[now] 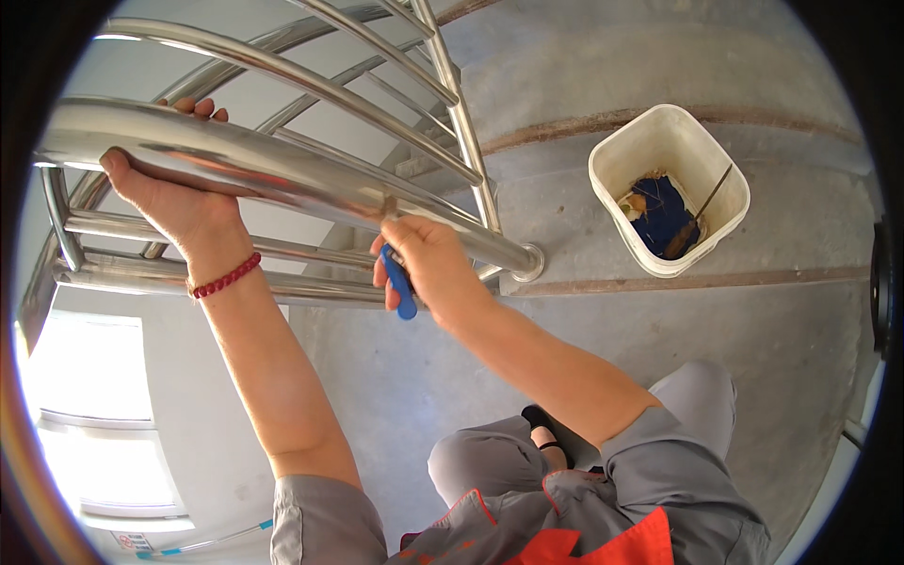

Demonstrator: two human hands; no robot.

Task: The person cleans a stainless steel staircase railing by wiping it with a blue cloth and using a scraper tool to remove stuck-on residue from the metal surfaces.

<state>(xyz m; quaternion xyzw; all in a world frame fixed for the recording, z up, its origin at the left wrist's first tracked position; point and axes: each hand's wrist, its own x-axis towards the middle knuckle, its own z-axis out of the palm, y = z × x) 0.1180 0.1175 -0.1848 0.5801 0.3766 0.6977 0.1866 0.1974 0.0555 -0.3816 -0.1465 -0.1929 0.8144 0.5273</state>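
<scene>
My left hand (187,212), a dark red bead bracelet (226,277) at its wrist, is wrapped around the upper part of a thick stainless-steel post (282,173). The thumb lies on the near side, and fingertips show beyond the far side. Lower on the same post, my right hand (431,261) grips a small hand tool by its blue plastic handle (401,286). The tool's head is at the post's surface, mostly hidden by my fingers, so its kind is unclear. A brownish mark shows on the steel there. The post's round base flange (531,263) meets the concrete.
Curved stainless-steel rails (332,88) branch from the post. A white plastic bucket (611,201) on the concrete step (544,212) holds a dark blue cloth (660,212), debris and a thin stick-like handle (713,191). Brown strips (678,284) edge the steps. A window (99,417) stands left.
</scene>
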